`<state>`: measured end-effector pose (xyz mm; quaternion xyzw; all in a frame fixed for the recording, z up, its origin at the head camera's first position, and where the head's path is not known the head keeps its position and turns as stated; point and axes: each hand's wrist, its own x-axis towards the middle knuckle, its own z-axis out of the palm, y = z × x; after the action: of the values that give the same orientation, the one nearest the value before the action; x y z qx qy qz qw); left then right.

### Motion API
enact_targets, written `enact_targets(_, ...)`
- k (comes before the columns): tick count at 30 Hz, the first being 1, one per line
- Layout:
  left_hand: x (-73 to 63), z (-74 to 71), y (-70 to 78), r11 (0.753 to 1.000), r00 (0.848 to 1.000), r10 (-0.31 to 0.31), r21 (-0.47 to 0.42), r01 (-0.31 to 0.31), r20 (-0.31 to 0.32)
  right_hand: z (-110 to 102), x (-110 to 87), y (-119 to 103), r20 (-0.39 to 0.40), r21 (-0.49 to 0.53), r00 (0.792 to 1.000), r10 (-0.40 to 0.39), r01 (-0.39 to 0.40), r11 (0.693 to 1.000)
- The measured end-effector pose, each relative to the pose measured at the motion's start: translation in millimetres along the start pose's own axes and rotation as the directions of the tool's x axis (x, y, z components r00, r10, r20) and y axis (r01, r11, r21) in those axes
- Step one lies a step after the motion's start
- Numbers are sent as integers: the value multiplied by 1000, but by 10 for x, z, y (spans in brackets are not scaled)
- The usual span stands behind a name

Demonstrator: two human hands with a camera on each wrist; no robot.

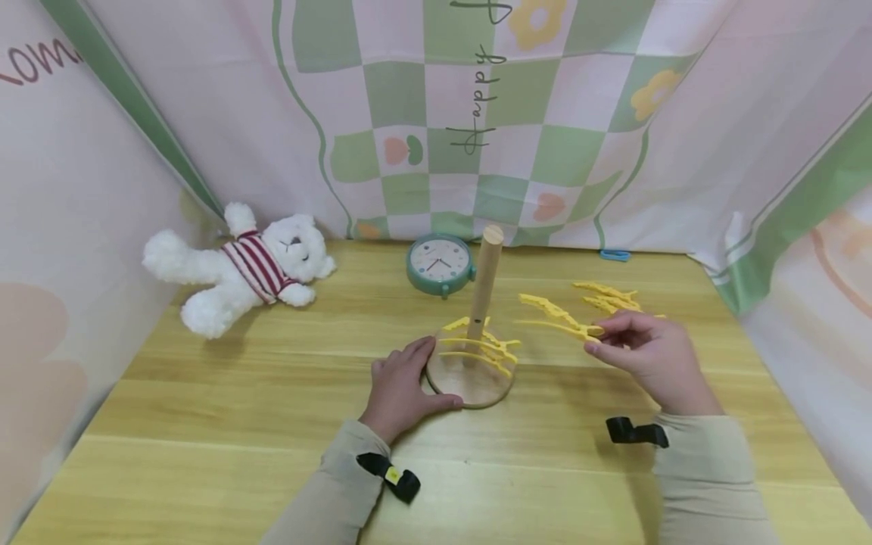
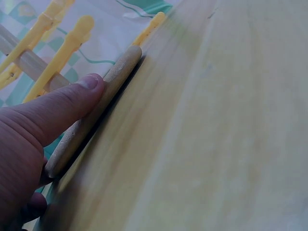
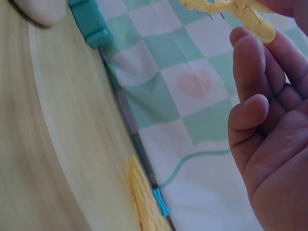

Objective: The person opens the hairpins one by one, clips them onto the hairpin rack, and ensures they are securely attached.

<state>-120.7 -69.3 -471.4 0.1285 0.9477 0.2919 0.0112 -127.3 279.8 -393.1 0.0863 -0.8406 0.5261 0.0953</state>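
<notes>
The held yellow clip (image 1: 560, 315) hangs in the air to the right of the wooden post (image 1: 486, 276), its two prongs spread apart and pointing left, towards the post; its long axis runs roughly left to right, sloping down a little to the right, so that it lies crosswise to the post, which stands upright. The tips are apart from the wood — the gap shows in the head view, though whether clip and post are at the same depth is hard to judge, since the right wrist view cuts the clip off at its top edge.

The right hand (image 1: 647, 356) pinches this clip by its right-hand end, between thumb and fingers; it is the hand nearer to the spare yellow clips (image 1: 606, 297), which lie on the table (image 1: 531, 469) beyond it, at the far right. The left hand (image 1: 402, 386) grips the round wooden base (image 1: 450, 382) at its near left rim — thumb along the near edge, fingers round the left side; it is the closer of the two to the post. Other yellow clips (image 1: 485, 346) sit low about the post, above the base, their joined ends mostly towards the right.
</notes>
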Motion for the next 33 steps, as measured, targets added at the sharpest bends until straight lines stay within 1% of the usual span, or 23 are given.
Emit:
enact_targets(11, 7, -8, -8, 1000, 1000, -5, -2, 5, 0, 182, 6, -131, 2, 49, 994, -105, 105, 993)
enact_targets(18, 5, -8, -15, 1000, 1000, 2, -7, -2, -3, 305, -10, -192, 28, 65, 995, -96, 94, 993)
enact_targets(25, 5, 3, -20, 1000, 1000, 0, -4, 0, 5, 412, -23, -213, 41, 56, 987, -154, 152, 987)
enact_targets(33, 4, 4, -21, 1000, 1000, 6, -4, -6, -2, 546, -39, -267, 33, 34, 984, -175, 173, 984)
